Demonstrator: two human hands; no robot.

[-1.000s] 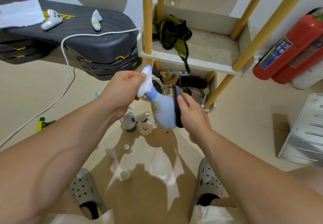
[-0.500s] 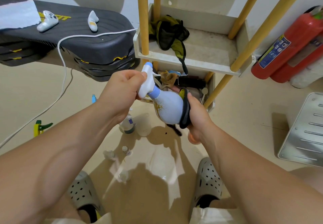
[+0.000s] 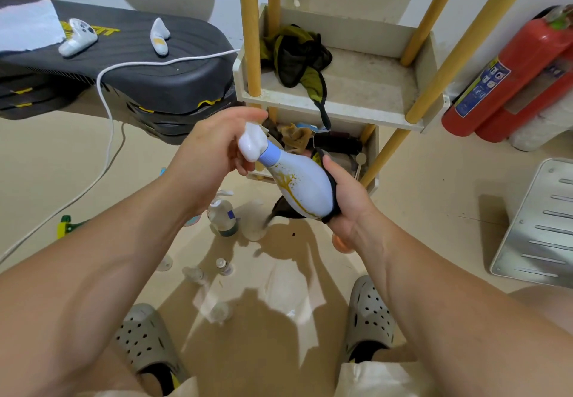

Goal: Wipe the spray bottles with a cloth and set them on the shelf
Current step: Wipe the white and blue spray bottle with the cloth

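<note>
1. The spray bottle (image 3: 297,185) has a pale lilac body, blue collar, white trigger head and mustard-yellow splatter stains.
2. The cloth (image 3: 280,209) is black.
3. The shelf (image 3: 356,86), at twelve o'clock, has cream trays and yellow posts.
4. The fire extinguishers (image 3: 508,80), at two o'clock, are red.
5. The clogs (image 3: 145,337) are grey, dotted with holes.

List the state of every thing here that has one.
spray bottle: tilted, held in both hands, yellow streaks on its body.
cloth: wrapped under the bottle's base, in the right hand.
left hand: grips the spray head.
right hand: holds the cloth against the bottle.
shelf: upper tier holds a crumpled rag, no bottle.
clear bottle: upright on the floor.
</note>
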